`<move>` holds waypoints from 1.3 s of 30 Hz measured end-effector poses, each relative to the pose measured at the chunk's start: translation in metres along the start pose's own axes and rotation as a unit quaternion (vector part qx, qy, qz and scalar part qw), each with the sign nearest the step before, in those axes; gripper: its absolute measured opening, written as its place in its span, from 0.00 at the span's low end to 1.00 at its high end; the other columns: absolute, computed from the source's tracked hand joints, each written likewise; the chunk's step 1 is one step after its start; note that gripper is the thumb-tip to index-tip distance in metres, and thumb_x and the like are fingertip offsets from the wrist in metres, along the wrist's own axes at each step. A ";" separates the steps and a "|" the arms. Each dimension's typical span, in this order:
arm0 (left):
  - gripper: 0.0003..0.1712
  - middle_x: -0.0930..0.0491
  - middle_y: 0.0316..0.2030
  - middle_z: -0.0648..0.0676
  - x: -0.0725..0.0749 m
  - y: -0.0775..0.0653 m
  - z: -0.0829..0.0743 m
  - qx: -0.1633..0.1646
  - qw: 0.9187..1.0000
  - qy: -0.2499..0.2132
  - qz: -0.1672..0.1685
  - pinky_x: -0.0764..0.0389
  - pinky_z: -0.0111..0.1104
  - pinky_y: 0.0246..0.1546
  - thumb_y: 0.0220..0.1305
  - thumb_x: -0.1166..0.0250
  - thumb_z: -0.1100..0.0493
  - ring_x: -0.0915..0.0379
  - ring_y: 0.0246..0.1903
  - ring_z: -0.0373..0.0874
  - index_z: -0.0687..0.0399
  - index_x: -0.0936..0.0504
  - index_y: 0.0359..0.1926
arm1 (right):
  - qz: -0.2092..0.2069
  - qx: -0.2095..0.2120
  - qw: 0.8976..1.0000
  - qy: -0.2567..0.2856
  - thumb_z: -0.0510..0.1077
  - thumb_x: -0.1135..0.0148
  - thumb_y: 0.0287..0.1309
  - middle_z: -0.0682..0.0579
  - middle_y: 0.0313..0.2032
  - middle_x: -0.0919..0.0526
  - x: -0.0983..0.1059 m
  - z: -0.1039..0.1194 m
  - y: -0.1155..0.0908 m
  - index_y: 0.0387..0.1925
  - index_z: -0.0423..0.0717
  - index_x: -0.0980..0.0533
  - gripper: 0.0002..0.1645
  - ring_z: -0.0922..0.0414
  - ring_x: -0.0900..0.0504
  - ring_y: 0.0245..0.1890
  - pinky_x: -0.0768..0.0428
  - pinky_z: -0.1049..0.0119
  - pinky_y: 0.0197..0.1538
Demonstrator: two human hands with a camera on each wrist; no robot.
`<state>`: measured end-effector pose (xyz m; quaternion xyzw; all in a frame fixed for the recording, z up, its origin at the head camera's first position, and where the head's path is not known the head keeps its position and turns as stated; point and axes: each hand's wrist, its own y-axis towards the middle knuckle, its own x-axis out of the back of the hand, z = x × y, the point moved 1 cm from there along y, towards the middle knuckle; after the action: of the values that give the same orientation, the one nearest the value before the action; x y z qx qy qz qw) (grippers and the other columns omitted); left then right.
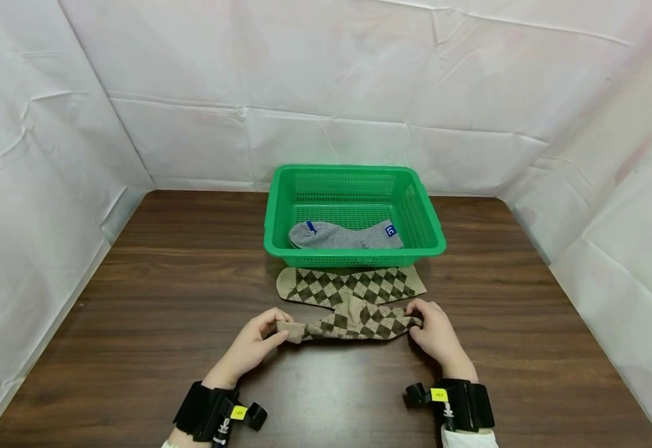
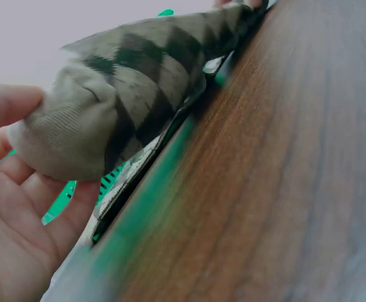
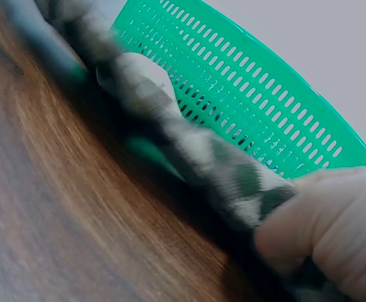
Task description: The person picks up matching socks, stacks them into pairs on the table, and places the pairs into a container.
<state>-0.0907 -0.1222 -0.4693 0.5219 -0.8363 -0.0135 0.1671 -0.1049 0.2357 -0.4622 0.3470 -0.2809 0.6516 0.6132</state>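
A beige sock with dark diamonds (image 1: 379,320) is stretched between both hands, a little above the table in the wrist views. My left hand (image 1: 259,339) pinches its plain beige toe end between thumb and fingers. At the other end, my right hand (image 1: 435,330) grips the sock with thumb and forefinger. The heel part bulges up in the middle and overlaps a second diamond sock (image 1: 331,284), which lies flat behind it, toe to the left. In the left wrist view the held sock (image 2: 148,69) slants up and away from the fingers.
A green plastic basket (image 1: 438,239) with slotted walls stands behind the flat sock. Grey socks (image 1: 343,236) with blue marks lie inside it. White sheeting (image 1: 326,74) walls off the back and sides of the brown wooden table (image 1: 180,267).
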 end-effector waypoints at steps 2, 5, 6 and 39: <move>0.05 0.25 0.43 0.62 0.001 0.000 0.000 0.009 1.000 -0.015 -0.009 0.27 0.30 0.37 0.67 0.43 0.64 0.26 0.38 0.35 0.63 0.28 0.35 | -0.023 -0.029 0.999 -0.013 0.25 0.45 0.42 0.44 0.38 0.21 0.002 -0.001 0.000 0.35 0.44 0.26 0.17 0.49 0.30 0.38 0.32 0.56 0.38; 0.05 0.25 0.43 0.63 0.001 0.001 0.000 0.018 0.999 -0.025 -0.018 0.27 0.29 0.37 0.67 0.43 0.65 0.26 0.37 0.35 0.64 0.29 0.34 | -0.045 -0.073 0.996 -0.020 0.26 0.44 0.45 0.39 0.42 0.20 0.005 -0.003 -0.001 0.38 0.42 0.25 0.16 0.45 0.26 0.40 0.29 0.52 0.41; 0.05 0.25 0.43 0.63 0.001 0.001 0.000 0.018 0.999 -0.024 -0.020 0.27 0.29 0.37 0.66 0.44 0.66 0.26 0.37 0.35 0.64 0.29 0.33 | -0.048 -0.085 0.995 -0.020 0.27 0.44 0.47 0.38 0.43 0.20 0.006 -0.004 -0.001 0.39 0.41 0.25 0.16 0.46 0.25 0.39 0.28 0.51 0.41; 0.06 0.32 0.25 0.46 0.000 0.007 0.000 0.038 0.986 -0.051 -0.156 0.31 0.28 0.24 0.67 0.44 0.66 0.35 0.24 0.32 0.67 0.30 0.34 | -0.241 -0.085 0.939 0.228 0.38 0.42 0.63 0.62 0.23 0.30 0.017 -0.004 0.001 0.30 0.36 0.30 0.08 0.65 0.34 0.23 0.36 0.72 0.28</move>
<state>-0.0968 -0.1189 -0.4683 0.6504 -0.7521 -0.0346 0.1003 -0.1061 0.2491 -0.4510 0.1927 -0.0958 0.5198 0.8267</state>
